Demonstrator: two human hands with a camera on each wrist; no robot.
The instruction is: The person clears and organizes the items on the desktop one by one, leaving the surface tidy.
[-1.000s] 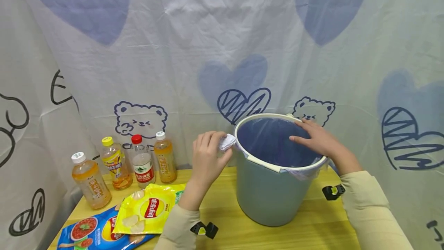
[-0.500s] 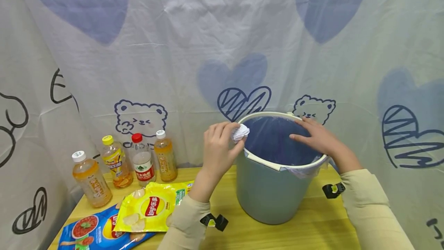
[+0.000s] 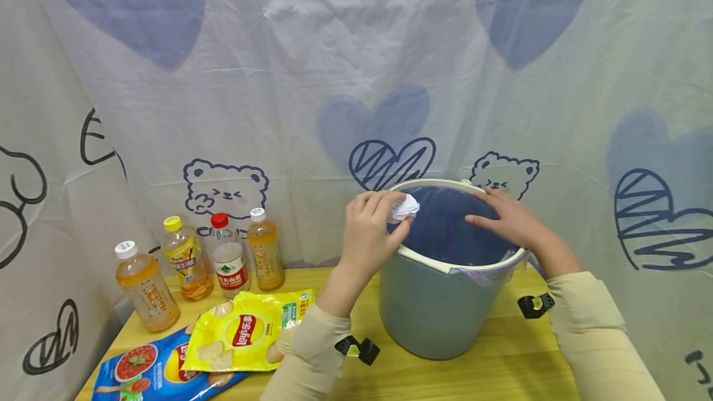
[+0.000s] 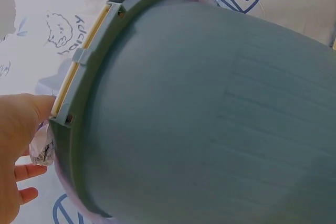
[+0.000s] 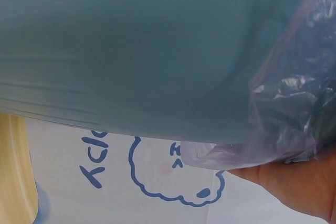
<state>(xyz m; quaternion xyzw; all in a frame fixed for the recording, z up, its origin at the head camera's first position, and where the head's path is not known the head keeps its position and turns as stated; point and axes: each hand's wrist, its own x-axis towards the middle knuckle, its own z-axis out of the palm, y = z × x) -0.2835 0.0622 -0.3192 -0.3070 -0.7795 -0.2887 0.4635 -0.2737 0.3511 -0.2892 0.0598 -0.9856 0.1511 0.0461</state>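
Observation:
In the head view my left hand [image 3: 369, 231] pinches a crumpled white paper ball [image 3: 406, 208] at the left side of the bin's mouth. The grey-blue trash bin [image 3: 434, 314] stands upright on the table, with a cream rim and a thin translucent bag [image 3: 490, 275] lining it. On the right, my right hand [image 3: 515, 223] rests over the rim, its fingers fairly straight and its thumb over the opening. The left wrist view has the bin wall [image 4: 199, 103] filling most of it, with my left hand [image 4: 18, 145] at the rim. The bin's bottom is hidden.
Several drink bottles, one a red-capped bottle [image 3: 229, 262], stand at the back left of the wooden table [image 3: 401, 376]. In front lie a yellow chip bag [image 3: 245, 333] and a blue chip bag [image 3: 150, 367], partly overlapping. A printed curtain [image 3: 312, 67] hangs behind.
My left hand has moved right with the paper ball, from outside the bin's left rim to over its opening. My right hand has stayed on the rim.

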